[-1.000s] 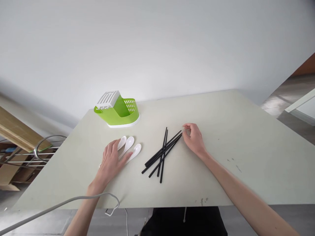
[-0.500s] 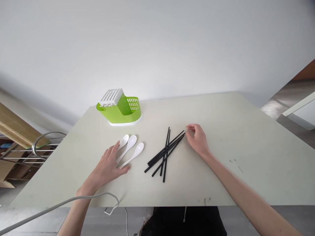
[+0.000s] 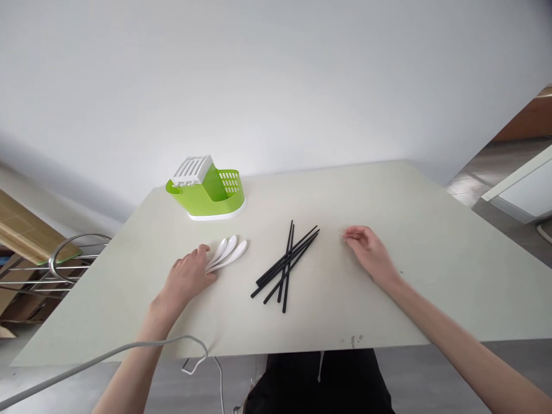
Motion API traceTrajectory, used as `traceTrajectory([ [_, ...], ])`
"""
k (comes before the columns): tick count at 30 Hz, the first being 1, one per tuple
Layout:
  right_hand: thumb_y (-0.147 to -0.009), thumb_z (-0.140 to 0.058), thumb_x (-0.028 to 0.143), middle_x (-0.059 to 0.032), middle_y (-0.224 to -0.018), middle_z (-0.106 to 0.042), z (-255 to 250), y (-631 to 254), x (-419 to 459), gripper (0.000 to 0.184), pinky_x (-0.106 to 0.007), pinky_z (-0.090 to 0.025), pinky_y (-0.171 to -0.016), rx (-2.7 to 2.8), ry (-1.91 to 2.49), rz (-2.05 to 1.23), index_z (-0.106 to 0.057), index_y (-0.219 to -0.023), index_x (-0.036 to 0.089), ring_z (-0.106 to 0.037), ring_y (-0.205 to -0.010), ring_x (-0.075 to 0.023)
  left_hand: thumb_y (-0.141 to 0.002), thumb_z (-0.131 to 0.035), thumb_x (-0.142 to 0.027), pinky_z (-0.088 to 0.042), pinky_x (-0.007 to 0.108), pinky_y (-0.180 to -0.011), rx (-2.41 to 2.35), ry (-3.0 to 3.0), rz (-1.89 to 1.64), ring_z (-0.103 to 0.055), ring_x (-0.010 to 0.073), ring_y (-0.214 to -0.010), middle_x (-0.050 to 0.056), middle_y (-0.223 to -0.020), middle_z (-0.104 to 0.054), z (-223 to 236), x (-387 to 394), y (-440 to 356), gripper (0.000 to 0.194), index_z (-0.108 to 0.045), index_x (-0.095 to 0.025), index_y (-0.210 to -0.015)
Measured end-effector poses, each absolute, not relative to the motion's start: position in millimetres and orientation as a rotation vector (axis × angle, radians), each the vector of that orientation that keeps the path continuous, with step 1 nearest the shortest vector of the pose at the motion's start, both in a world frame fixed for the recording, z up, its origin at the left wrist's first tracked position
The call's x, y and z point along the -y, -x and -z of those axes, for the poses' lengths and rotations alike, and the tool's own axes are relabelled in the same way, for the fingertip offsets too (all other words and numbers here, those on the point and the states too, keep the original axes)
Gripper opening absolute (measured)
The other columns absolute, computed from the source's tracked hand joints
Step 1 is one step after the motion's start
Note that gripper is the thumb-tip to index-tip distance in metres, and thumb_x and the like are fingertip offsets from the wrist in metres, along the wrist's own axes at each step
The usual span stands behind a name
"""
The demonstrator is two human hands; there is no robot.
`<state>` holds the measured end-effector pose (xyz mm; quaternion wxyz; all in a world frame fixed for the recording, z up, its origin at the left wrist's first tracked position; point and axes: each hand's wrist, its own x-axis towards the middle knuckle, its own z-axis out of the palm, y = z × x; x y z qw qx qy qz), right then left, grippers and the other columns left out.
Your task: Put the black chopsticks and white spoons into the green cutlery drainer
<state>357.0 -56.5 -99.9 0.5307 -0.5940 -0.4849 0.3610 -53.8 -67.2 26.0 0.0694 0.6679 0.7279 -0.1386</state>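
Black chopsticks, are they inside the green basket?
No, the black chopsticks lie crossed over each other on the table, apart from the green basket.

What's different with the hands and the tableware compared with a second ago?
The left hand has drawn the white spoons together by their handles. The right hand has moved rightward, away from the black chopsticks. The chopsticks and green holder stayed put.
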Motion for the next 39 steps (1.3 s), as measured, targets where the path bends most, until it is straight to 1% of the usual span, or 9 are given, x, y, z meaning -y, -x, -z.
traceTrajectory([
  [5,-0.091,-0.066,0.046,-0.0084,-0.106,-0.076,88,-387,106,0.027,-0.043,-0.056,-0.097,1.182,1.535,-0.951,-0.063,-0.107,0.025,-0.072,-0.103,-0.0256,-0.082,-0.050,-0.025,-0.049,0.041,-0.086,-2.125,-2.003,0.389,-0.068,0.0312,-0.103,0.014,-0.119,-0.069,-22,64,63,0.038,-0.054,-0.019,-0.120],
  [8,-0.095,-0.061,0.051,-0.0085,-0.116,-0.074,88,-402,136,0.028,-0.041,-0.056,-0.094,1.357,1.623,-0.910,-0.066,-0.107,0.027,-0.071,-0.107,-0.0263,-0.090,-0.043,-0.031,-0.049,0.041,-0.085,-2.000,-2.054,0.343,-0.067,0.0296,-0.097,0.013,-0.112,-0.068,-19,65,73,0.022,-0.056,-0.021,-0.104],
  [12,-0.097,-0.056,0.054,-0.0079,-0.123,-0.072,92,-409,159,0.029,-0.041,-0.056,-0.093,1.453,1.677,-0.731,-0.069,-0.103,0.028,-0.069,-0.109,-0.0272,-0.098,-0.033,-0.048,-0.048,0.040,-0.078,-1.871,-2.079,0.220,-0.065,0.0278,-0.085,0.012,-0.099,-0.067,-13,68,84,0.033,-0.054,-0.022,-0.093],
  [15,-0.098,-0.056,0.055,-0.0075,-0.118,-0.075,95,-408,163,0.030,-0.038,-0.058,-0.087,1.414,1.722,-0.694,-0.070,-0.102,0.028,-0.071,-0.104,-0.0268,-0.099,-0.033,-0.048,-0.044,0.038,-0.070,-1.892,-2.046,0.204,-0.062,0.0256,-0.074,0.009,-0.086,-0.066,-11,71,83,0.032,-0.050,-0.023,-0.091],
  [22,-0.097,-0.059,0.053,-0.0077,-0.108,-0.077,97,-407,160,0.028,-0.038,-0.059,-0.080,1.328,1.707,-0.729,-0.070,-0.104,0.029,-0.073,-0.099,-0.0280,-0.107,-0.020,-0.040,-0.034,0.036,-0.062,-1.901,-2.238,0.258,-0.054,0.0237,-0.063,0.004,-0.073,-0.056,-34,78,39,0.028,-0.036,-0.025,-0.089],
  [26,-0.097,-0.059,0.051,-0.0076,-0.106,-0.078,95,-405,160,0.026,-0.038,-0.060,-0.080,1.322,1.687,-0.732,-0.071,-0.101,0.029,-0.074,-0.097,-0.0280,-0.109,-0.021,-0.034,-0.035,0.036,-0.060,-1.870,-2.351,0.205,-0.058,0.0245,-0.064,0.005,-0.079,-0.060,-43,79,-10,0.025,-0.039,-0.024,-0.097],
  [31,-0.097,-0.059,0.049,-0.0063,-0.101,-0.077,92,-404,159,0.024,-0.036,-0.059,-0.081,1.274,1.685,-0.764,-0.071,-0.101,0.028,-0.074,-0.094,-0.0255,-0.111,-0.024,-0.026,-0.037,0.036,-0.059,-1.698,-2.486,0.211,-0.063,0.0246,-0.064,0.007,-0.082,-0.064,-37,91,-82,0.025,-0.047,-0.020,-0.104],
  [35,-0.098,-0.058,0.049,-0.0061,-0.100,-0.077,91,-404,158,0.025,-0.035,-0.058,-0.080,1.258,1.682,-0.792,-0.070,-0.101,0.028,-0.073,-0.093,-0.0246,-0.105,-0.028,-0.010,-0.040,0.033,-0.058,-1.487,-2.646,0.339,-0.067,0.0236,-0.072,0.013,-0.091,-0.064,-31,100,-131,0.026,-0.054,-0.014,-0.109],
  [39,-0.099,-0.058,0.049,-0.0064,-0.099,-0.076,95,-405,157,0.026,-0.037,-0.057,-0.085,1.281,1.637,-0.806,-0.069,-0.103,0.026,-0.072,-0.095,-0.0249,-0.090,-0.042,0.005,-0.044,0.029,-0.057,-1.453,-2.674,0.420,-0.068,0.0218,-0.075,0.015,-0.096,-0.065,-25,94,-168,0.032,-0.056,-0.009,-0.115],
])
